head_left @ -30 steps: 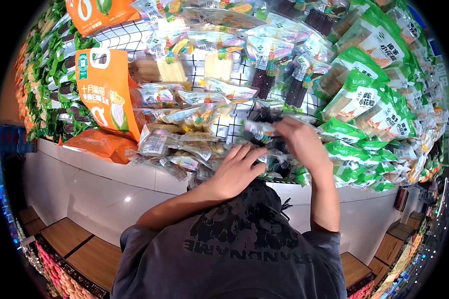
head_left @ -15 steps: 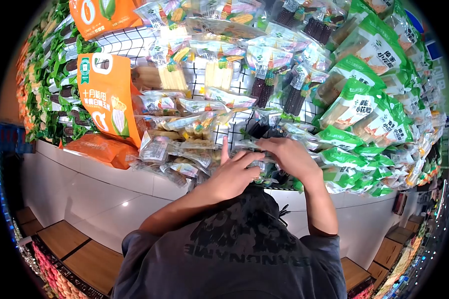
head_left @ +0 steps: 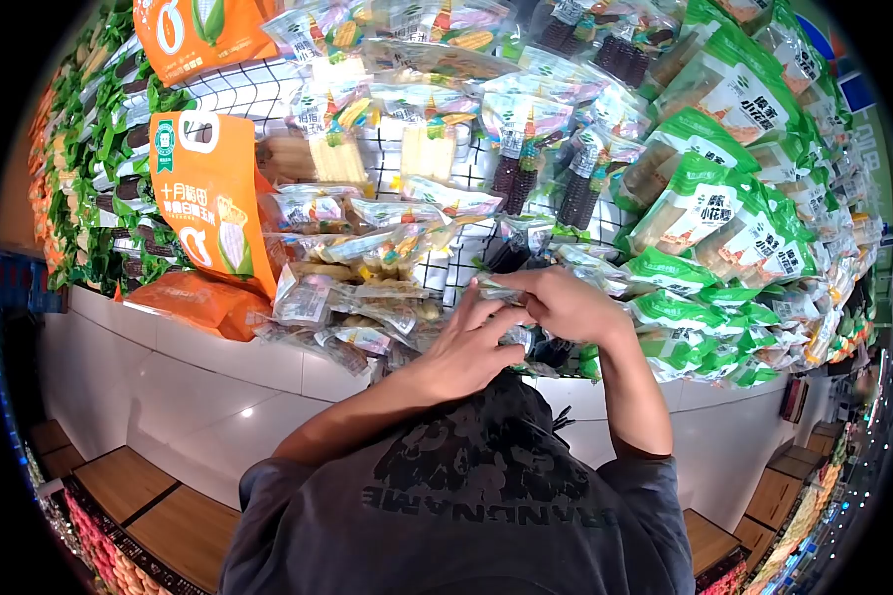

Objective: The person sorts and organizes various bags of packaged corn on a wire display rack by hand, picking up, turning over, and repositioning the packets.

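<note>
My left hand [head_left: 471, 342] is over the front edge of the display, its fingers stretched out and apart, index tip pointing away from me. Just right of it, my right hand [head_left: 571, 305] has its index finger extended leftward and its other fingers curled; what they hold, if anything, is hidden. The two hands meet at the fingers. Beyond them lies a clear bag of dark corn [head_left: 511, 253]. Clear packs of pale corn [head_left: 392, 307] lie to the left of my left hand. More dark packaging shows partly under my right hand.
Orange corn bags [head_left: 206, 198] stand at left, beside leafy unpackaged cobs [head_left: 134, 188]. Green-topped bags [head_left: 700, 213] fill the right side. Dark corn packs [head_left: 521, 149] rest on a grid-patterned surface behind. Pale floor tiles [head_left: 198, 397] show below the display.
My left hand has shifted slightly right, closer to my right hand, and its raised index finger now leans toward the right index. My right index finger has straightened leftward.
</note>
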A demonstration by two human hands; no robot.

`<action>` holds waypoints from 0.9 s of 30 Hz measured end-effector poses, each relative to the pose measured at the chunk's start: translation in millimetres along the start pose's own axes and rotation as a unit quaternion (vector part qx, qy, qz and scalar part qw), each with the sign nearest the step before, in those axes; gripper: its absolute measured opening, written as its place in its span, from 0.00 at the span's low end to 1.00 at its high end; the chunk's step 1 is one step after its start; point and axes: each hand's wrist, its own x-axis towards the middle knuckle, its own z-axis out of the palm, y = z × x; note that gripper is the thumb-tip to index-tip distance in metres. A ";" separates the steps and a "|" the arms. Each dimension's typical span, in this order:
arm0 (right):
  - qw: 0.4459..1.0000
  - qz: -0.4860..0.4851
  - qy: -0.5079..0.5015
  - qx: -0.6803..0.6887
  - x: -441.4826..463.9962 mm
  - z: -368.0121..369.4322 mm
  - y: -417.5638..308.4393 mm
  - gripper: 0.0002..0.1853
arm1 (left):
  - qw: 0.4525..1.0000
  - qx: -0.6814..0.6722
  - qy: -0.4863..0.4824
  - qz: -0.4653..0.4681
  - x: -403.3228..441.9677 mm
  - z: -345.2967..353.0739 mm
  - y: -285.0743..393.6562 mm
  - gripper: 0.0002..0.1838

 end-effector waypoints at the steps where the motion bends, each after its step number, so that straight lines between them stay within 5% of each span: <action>1: 1.000 0.001 -0.001 -0.001 1.1 5.0 12.3 0.28 | 0.999 -0.010 0.017 -0.027 -1.9 -0.1 1.4 0.05; 3: 0.981 -0.177 0.085 -0.008 5.4 18.0 43.2 0.24 | 0.998 0.003 0.027 -0.049 -0.1 -7.3 4.9 0.07; 8: 0.987 -0.153 0.046 -0.004 -8.0 6.9 18.3 0.18 | 0.992 0.060 0.026 -0.106 15.5 -33.5 21.8 0.09; 11: 0.989 -0.107 0.020 0.096 -3.0 8.0 31.2 0.13 | 0.991 -0.040 -0.035 -0.120 11.6 -24.6 12.7 0.09; 14: 0.949 0.109 0.295 0.017 17.0 7.7 25.4 0.11 | 0.991 -0.040 -0.028 -0.127 8.4 -23.1 17.8 0.11; 15: 0.949 0.108 0.294 0.018 25.0 11.6 25.7 0.11 | 0.991 -0.033 -0.023 -0.125 7.9 -22.6 18.5 0.11; 17: 0.822 -0.008 0.500 -0.273 43.1 18.0 32.3 0.13 | 0.992 -0.021 -0.015 -0.121 6.2 -21.6 19.8 0.12; 19: 0.823 0.026 0.490 -0.285 51.5 19.9 29.4 0.16 | 0.992 -0.018 -0.020 -0.119 4.2 -20.8 20.9 0.12; 21: 0.861 0.153 0.367 -0.316 58.5 19.4 30.8 0.16 | 0.993 -0.013 -0.019 -0.118 2.8 -20.3 19.6 0.12; 27: 0.921 0.083 0.333 -0.181 54.3 12.7 40.0 0.10 | 0.993 -0.014 0.015 -0.116 0.9 -20.8 14.1 0.11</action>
